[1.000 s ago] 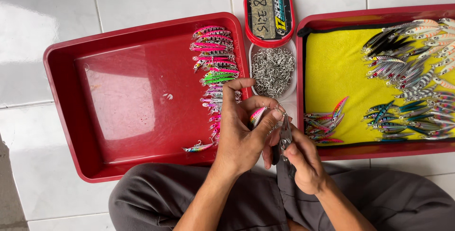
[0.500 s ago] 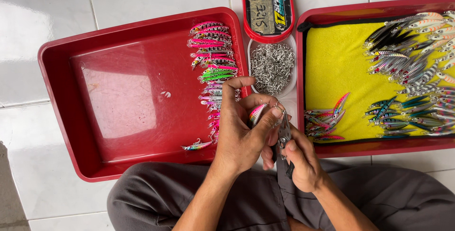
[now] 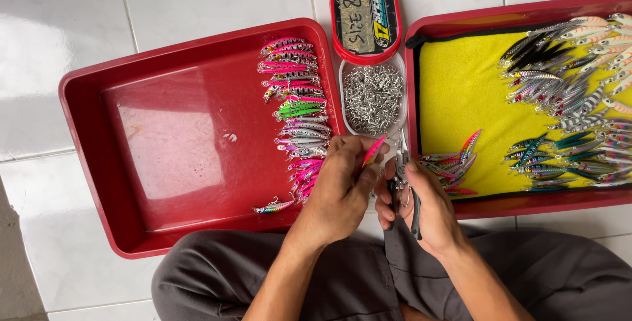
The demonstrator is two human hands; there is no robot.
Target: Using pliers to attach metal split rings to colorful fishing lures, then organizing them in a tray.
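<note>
My left hand (image 3: 342, 186) pinches a small pink fishing lure (image 3: 373, 150) between thumb and fingers, just below an oval tub of silver split rings (image 3: 372, 97). Close beside it, my right hand (image 3: 421, 206) grips black-handled pliers (image 3: 405, 183) whose tip points up at the lure. The two hands touch above my lap. A column of pink, green and silver lures (image 3: 294, 117) lies along the right side of the left red tray (image 3: 164, 143).
A right red tray (image 3: 513, 206) holds a yellow mat (image 3: 461, 90) with a small pile of lures (image 3: 454, 163) and several more (image 3: 573, 90) at the far right. The tub's red lid (image 3: 365, 17) lies above it. White floor tiles surround everything.
Both hands have stayed together with the lure and pliers, shifting only slightly; the view has drifted a little.
</note>
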